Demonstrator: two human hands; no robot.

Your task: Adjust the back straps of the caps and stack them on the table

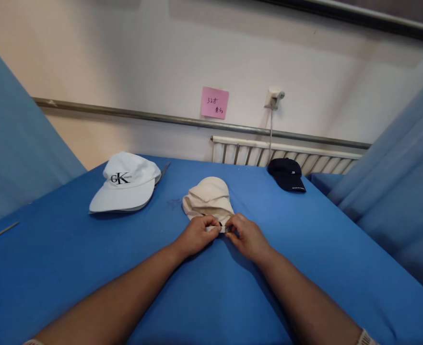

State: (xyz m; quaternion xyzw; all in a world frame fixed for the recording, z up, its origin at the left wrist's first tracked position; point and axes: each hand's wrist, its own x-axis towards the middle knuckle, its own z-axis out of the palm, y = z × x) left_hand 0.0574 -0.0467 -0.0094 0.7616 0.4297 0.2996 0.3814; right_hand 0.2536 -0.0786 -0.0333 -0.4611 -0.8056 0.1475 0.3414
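Note:
A beige baseball cap (211, 191) lies on the blue-covered table, its back strap turned toward me. My left hand (199, 235) pinches the left part of the cap's strap (213, 229) between thumb and fingers. On the other side, my right hand (245, 235) is closed on the strap's right part, where a small metal buckle (228, 229) shows at the fingertips. Both hands nearly meet in front of the cap. My fingers hide part of the strap and its opening.
White caps (128, 182) with black lettering, seemingly stacked, sit at the back left. A dark navy cap (287, 173) rests at the back right, near a radiator (243, 152). A thin stick (0, 233) lies at the left edge of the blue tabletop (71, 268). Curtains hang at both sides.

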